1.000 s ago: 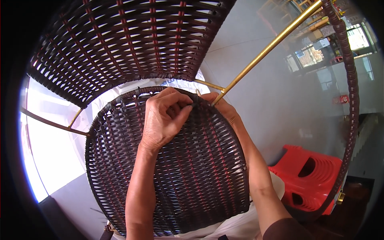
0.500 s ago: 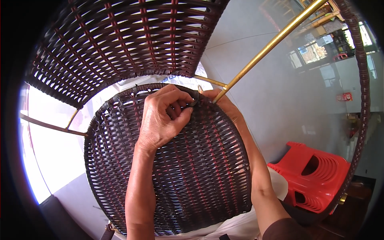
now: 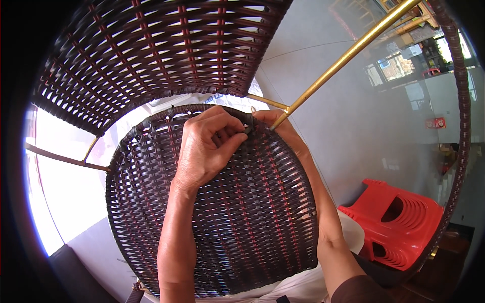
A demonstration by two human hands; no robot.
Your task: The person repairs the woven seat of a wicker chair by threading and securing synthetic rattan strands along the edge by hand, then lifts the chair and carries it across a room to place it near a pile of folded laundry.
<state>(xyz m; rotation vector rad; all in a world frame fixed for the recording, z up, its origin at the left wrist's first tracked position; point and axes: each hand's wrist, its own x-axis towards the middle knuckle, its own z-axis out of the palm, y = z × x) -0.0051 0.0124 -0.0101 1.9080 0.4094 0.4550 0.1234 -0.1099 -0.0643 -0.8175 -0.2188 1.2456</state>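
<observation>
A woven seat panel (image 3: 222,212) of dark brown and reddish plastic rattan lies across my lap. My left hand (image 3: 207,144) is over its far rim, thumb and fingers pinched on a dark weaving strip (image 3: 248,123) that loops around the edge. My right hand (image 3: 283,129) reaches around the right side and behind the rim; the panel hides most of its fingers, so its grip does not show. A small pale tip (image 3: 253,109) pokes up beside the right fingers, too small to name.
A woven backrest (image 3: 166,50) stands beyond the seat, joined by gold metal tubes (image 3: 343,60). A wrapped dark hoop (image 3: 461,101) curves down the right side. Red plastic stools (image 3: 394,217) sit at the right on the grey floor (image 3: 348,136).
The left fingertips have shifted very slightly at the strip, and the loop at the rim looks more upright and closer to the edge. The chair has barely moved.
</observation>
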